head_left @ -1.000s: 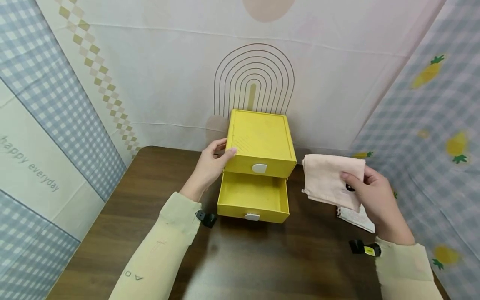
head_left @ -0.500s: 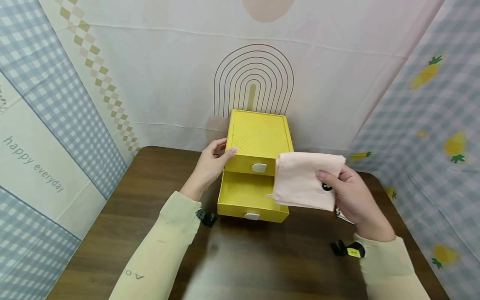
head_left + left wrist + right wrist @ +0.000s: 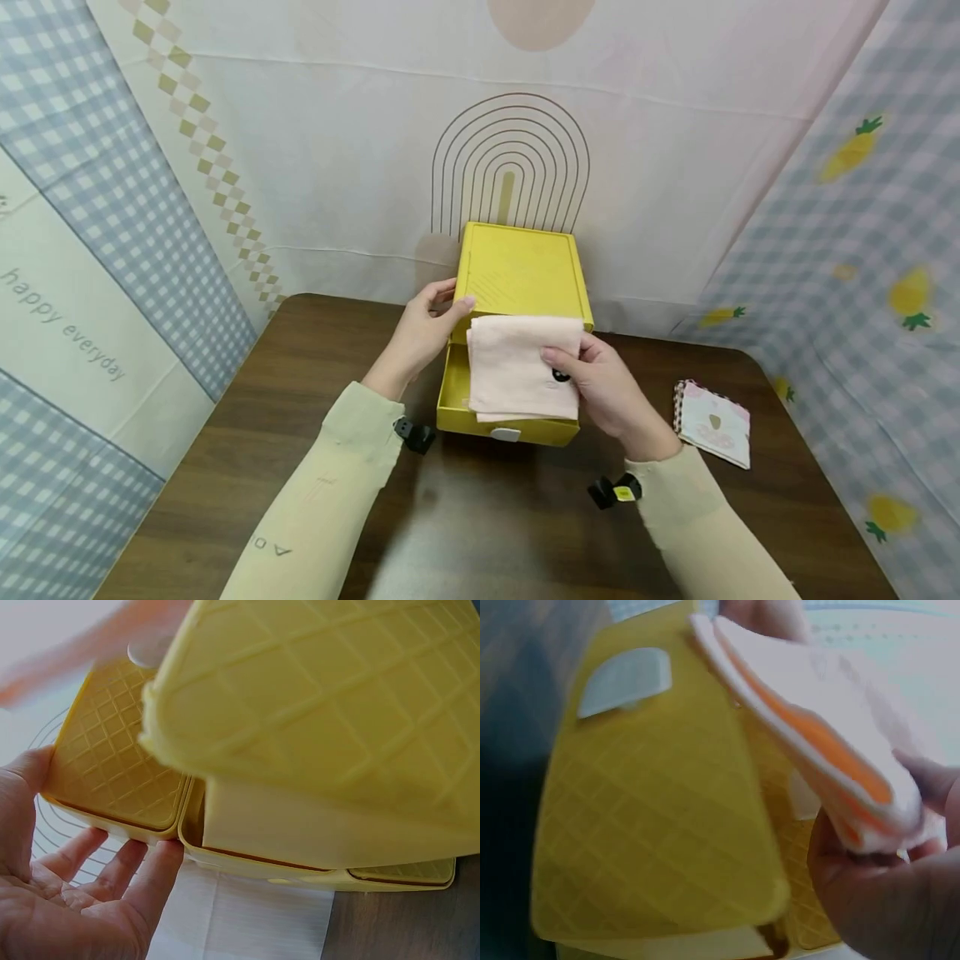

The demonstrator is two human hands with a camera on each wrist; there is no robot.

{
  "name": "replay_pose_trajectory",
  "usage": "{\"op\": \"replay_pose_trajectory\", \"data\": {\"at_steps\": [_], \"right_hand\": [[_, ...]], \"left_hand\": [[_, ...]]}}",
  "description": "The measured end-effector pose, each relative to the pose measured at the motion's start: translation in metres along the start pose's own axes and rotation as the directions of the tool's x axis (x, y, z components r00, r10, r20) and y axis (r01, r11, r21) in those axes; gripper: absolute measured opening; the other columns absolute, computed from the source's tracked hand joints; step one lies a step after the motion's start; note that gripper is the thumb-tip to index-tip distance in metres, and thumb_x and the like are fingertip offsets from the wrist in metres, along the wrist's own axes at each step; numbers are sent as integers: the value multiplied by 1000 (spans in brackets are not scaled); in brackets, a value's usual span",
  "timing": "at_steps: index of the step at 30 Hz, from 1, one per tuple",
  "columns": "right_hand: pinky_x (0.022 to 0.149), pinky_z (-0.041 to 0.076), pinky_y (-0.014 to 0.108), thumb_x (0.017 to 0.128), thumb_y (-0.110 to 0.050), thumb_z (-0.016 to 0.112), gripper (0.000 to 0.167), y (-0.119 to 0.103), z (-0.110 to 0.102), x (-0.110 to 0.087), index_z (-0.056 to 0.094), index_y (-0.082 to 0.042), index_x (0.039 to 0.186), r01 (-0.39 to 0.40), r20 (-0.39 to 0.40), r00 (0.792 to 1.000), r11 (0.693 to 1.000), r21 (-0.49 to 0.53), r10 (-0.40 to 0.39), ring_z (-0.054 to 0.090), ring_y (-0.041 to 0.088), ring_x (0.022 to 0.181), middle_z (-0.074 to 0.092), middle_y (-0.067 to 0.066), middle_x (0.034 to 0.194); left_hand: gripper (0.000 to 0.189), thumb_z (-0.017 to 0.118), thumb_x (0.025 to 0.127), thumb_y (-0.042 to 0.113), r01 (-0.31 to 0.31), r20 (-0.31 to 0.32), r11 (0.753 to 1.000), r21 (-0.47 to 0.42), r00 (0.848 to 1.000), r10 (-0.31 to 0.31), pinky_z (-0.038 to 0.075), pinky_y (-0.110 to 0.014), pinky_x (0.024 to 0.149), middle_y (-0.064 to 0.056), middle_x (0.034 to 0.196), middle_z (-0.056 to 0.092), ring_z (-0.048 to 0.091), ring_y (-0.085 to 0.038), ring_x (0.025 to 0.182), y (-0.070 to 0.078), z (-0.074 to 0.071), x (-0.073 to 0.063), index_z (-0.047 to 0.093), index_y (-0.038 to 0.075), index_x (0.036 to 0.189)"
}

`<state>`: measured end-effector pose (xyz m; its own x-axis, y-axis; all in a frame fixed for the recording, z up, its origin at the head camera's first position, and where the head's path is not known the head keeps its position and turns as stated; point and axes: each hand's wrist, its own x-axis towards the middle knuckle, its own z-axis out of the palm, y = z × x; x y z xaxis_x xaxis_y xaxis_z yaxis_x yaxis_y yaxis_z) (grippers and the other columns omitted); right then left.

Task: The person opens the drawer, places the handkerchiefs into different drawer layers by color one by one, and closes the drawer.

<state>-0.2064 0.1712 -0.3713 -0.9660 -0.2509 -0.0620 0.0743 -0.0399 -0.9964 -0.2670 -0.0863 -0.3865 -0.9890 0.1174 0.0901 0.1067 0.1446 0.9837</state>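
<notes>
A yellow drawer unit [image 3: 525,267] stands on the table against the wall cloth, its lower drawer [image 3: 453,392] pulled out. My left hand [image 3: 420,333] grips the unit's upper left front edge; in the left wrist view its thumb and fingers [image 3: 124,874] lie around the upper part. A folded pale pink towel [image 3: 517,367], with a small black patch, is pinched in my right hand [image 3: 607,379]. It hangs above and in front of the open drawer, hiding much of it. The right wrist view shows the towel's folded layers [image 3: 810,727] beside the drawer front [image 3: 660,802].
A second folded cloth [image 3: 712,423], white with a printed figure and checked edge, lies on the brown table [image 3: 495,525] to the right. Patterned cloth [image 3: 337,167] covers the walls behind and at both sides.
My right hand has carried the pink towel leftward from beside the drawer unit to over the open drawer. The white cloth is now uncovered. My left hand has stayed in place.
</notes>
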Motion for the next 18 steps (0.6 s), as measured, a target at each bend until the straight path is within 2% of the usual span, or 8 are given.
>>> {"op": "replay_pose_trajectory", "data": {"at_steps": [4,9,12,14,18], "right_hand": [[68,57,39,87,-23,74,36,10,5,8,64,-9,119,0,-100,995,987,-160,-16,64,22,83,61,14,102],[59,54,34,86,-25,76,27,16,10,13,68,-9,106,14,-169,982,932,-361,-80,61,22,73,62,13,91],[55,48,30,86,-24,76,21,19,14,16,68,-7,95,47,-171,975,885,-463,-142,56,22,68,61,10,82],[54,43,29,86,-23,76,19,22,16,19,66,-7,89,63,-168,969,840,-539,-181,52,22,65,58,8,75],[54,39,30,86,-22,75,15,27,21,23,67,-9,85,66,-162,961,758,-649,-223,48,20,62,55,4,69]], "left_hand": [[66,64,86,57,6,5,1000,9,1000,-6,44,-43,96,0,138,47,45,-24,124,1,0,0,46,27,143],[65,65,87,55,20,6,1000,3,1000,-20,46,-42,95,0,138,47,46,-23,124,3,0,-1,45,28,142],[66,65,87,55,19,7,1000,-1,1000,-19,46,-41,95,0,138,47,46,-23,124,2,0,-1,45,27,143],[67,64,87,56,15,5,1000,1,1000,-15,46,-40,95,-1,138,47,46,-23,124,2,0,0,44,26,144],[68,65,87,55,3,0,1000,3,1000,-3,45,-40,96,-2,138,48,47,-24,124,0,0,1,44,24,144]]}}
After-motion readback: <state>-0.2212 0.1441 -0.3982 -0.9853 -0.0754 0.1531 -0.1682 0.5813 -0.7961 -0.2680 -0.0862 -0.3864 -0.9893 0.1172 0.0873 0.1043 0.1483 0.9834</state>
